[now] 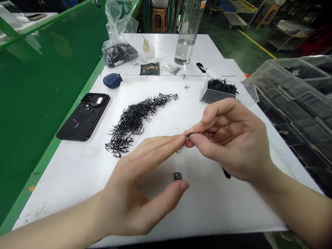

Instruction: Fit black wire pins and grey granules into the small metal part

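Note:
My right hand pinches a small black wire clip between thumb and forefinger. The fingertips of my left hand meet the clip's near end, and its thumb stands apart from the fingers. Below the hands, a small dark metal block lies on the white work surface. A long heap of black wire clips spreads to the left of my fingertips, with fine black crumbs scattered near it.
A clear acrylic box of black clips stands behind my right hand. Farther left are a phone in a black case and a blue earbud case. A plastic bag of clips, a water bottle and a clear compartment bin surround the table.

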`<state>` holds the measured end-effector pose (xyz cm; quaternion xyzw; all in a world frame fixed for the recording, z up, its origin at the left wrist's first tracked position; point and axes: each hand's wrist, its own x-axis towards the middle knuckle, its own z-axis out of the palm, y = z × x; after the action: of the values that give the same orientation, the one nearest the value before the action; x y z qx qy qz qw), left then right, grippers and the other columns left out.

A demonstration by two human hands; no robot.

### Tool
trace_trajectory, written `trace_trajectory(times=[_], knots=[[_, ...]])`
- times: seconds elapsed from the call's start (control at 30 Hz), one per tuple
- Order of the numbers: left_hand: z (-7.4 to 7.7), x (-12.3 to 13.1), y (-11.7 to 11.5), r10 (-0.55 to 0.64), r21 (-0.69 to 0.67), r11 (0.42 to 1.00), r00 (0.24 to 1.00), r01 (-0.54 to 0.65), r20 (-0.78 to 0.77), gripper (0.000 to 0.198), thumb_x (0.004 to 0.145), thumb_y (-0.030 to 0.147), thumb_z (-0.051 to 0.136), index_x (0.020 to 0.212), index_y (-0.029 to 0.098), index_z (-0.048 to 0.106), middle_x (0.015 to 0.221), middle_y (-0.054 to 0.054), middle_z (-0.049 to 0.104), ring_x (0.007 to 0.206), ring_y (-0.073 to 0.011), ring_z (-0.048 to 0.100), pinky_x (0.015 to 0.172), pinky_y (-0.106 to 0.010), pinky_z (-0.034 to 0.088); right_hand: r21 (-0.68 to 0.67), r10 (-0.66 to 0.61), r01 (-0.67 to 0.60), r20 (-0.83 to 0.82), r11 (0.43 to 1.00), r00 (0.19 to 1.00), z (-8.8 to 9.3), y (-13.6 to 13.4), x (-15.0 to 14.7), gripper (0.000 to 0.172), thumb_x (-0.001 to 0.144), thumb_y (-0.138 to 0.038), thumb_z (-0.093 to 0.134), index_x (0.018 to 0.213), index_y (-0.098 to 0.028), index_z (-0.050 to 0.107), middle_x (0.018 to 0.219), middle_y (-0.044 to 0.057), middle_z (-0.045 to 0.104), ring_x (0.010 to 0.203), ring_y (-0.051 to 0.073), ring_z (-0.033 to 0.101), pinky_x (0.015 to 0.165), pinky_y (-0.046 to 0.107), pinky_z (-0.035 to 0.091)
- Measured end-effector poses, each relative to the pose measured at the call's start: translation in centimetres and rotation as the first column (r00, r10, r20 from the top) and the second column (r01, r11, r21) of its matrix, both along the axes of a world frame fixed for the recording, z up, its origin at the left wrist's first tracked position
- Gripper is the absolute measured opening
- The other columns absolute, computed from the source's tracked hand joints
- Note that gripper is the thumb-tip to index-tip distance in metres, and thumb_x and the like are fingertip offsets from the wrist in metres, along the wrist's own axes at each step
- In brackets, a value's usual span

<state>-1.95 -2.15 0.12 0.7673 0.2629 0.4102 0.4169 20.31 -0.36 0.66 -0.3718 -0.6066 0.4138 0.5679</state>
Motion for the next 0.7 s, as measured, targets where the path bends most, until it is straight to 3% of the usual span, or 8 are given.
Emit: trace_trajectory(times=[0.13,0.37,0.57,0.7], knots=[[-0.1,-0.2,-0.1,0.037,0.003,0.999,0.999,-0.037,-0.039,0.078,0.085,0.003,0.073,0.153,0.039,0.059,0.154,-0.001,0.065,0.143,-0.0274,0.06,0.116,-0.041,0.054,0.024,0.007,-0.007,0.027,1.0,1.0,0.1,0.0,0.0,0.028,0.082,-0.004,0.079,0.091,-0.026,0.065,0.083,-0.002,0.079,0.07,0.018,0.079,0.058,0.027,0.063],[-0.6,-0.6,0.3,0.035,0.076,0.997,0.995,-0.027,-0.099,0.073,0.091,-0.003,0.062,0.153,0.035,0.059,0.156,0.001,0.064,0.139,-0.0222,0.062,0.12,-0.035,0.053,0.048,0.028,-0.029,0.029,0.998,0.999,0.3,0.1,-0.2,0.026,0.079,-0.008,0.081,0.089,-0.024,0.063,0.078,-0.002,0.078,0.071,0.017,0.079,0.054,0.025,0.057],[-0.8,-1.1,0.4,0.054,0.099,0.994,0.988,-0.041,-0.141,0.066,0.096,0.001,0.059,0.154,0.033,0.059,0.157,0.001,0.063,0.122,-0.0203,0.07,0.12,-0.035,0.054,0.065,0.034,-0.035,0.013,0.997,0.999,0.6,0.4,-0.1,0.026,0.076,-0.008,0.08,0.087,-0.024,0.063,0.077,-0.004,0.077,0.067,0.014,0.077,0.056,0.023,0.06],[-0.8,-1.1,0.4,0.057,0.05,0.998,0.983,-0.049,-0.175,0.064,0.099,0.008,0.059,0.158,0.033,0.054,0.159,-0.001,0.06,0.133,-0.0234,0.065,0.106,-0.026,0.062,0.087,0.034,-0.034,0.001,0.996,0.999,0.7,0.4,0.0,0.025,0.077,-0.011,0.08,0.087,-0.024,0.062,0.077,-0.004,0.076,0.066,0.014,0.077,0.055,0.023,0.06]])
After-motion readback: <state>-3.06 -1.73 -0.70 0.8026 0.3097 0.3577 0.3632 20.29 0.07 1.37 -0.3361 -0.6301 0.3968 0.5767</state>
